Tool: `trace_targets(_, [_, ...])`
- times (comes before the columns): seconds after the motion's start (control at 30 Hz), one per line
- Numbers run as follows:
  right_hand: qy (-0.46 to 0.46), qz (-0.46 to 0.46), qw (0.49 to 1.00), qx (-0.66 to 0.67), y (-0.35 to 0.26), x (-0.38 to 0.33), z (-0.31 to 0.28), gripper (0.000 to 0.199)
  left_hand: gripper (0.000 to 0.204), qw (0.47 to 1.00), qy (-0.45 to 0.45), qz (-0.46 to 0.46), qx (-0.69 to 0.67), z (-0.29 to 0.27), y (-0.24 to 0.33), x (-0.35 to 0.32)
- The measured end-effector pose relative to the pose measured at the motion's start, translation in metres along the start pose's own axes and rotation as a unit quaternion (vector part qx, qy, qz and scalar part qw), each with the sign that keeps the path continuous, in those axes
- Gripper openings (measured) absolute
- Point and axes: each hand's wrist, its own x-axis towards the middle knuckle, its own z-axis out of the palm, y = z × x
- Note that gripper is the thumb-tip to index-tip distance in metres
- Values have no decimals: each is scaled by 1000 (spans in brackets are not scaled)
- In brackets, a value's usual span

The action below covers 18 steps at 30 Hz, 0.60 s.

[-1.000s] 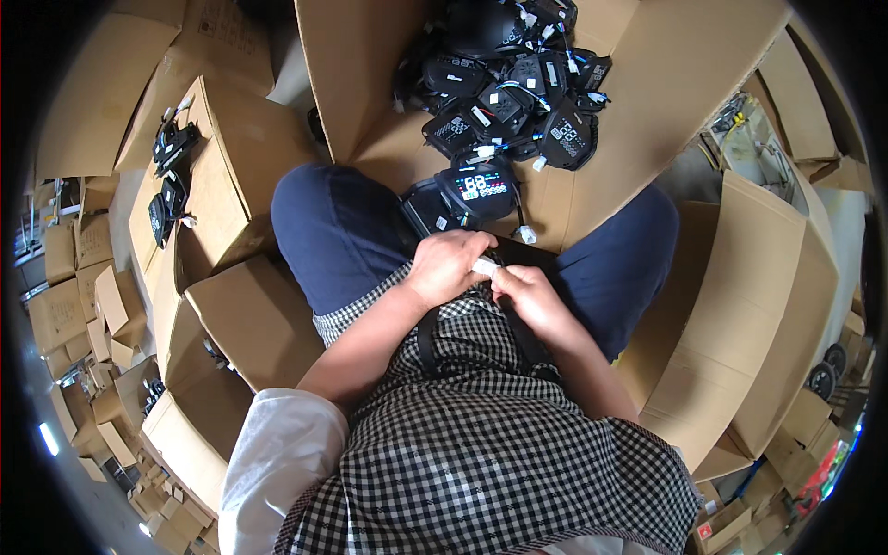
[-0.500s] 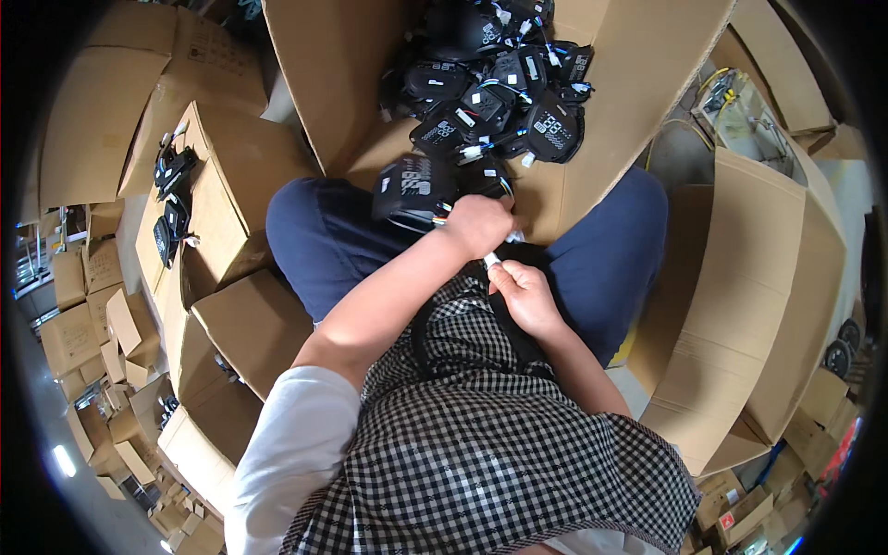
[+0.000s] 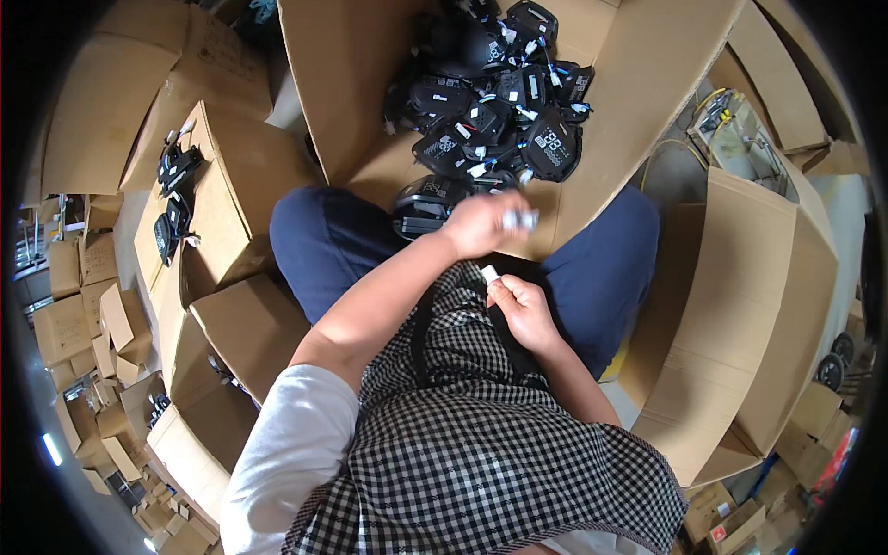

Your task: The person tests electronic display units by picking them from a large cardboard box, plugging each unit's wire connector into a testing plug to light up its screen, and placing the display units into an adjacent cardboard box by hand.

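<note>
My left hand [image 3: 474,227] is closed and blurred by motion, held over the near edge of the big carton. At its fingertips shows a smeared whitish connector [image 3: 521,219]. Right beside that hand lies a black display unit [image 3: 425,203], partly covered by it. Lower down, in front of my apron, my right hand [image 3: 524,310] pinches a small white piece [image 3: 490,274] whose end sticks up past the thumb; its kind is not clear. Beyond both hands, black display units [image 3: 550,146] with wires and white plugs are heaped in the carton.
The open carton [image 3: 638,92] rises in front, between my knees. To the left, more black units [image 3: 176,185] rest on a closed carton [image 3: 240,166]. Another open carton [image 3: 721,305] stands at the right, near a clear-sided case with yellow cables [image 3: 740,139].
My hands have parted: the left has risen away from the white piece, and the right has stayed low with it. The display unit near the left hand has shifted slightly and tilted.
</note>
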Motion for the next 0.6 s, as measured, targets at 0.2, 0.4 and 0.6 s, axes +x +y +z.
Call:
trace_targets(0.2, [26,-10,1000,9,4,-2,-1,22,19,781,333,-83,-522,-56,19,-14])
trace_targets(0.4, [72,16,997,33,1,7,-1,28,16,724,420,-154,-525,-33,26,-91])
trace_targets(0.6, [205,-235,914,-258,-11,57,13,21,18,748,444,-183,-458,-19,28,-113])
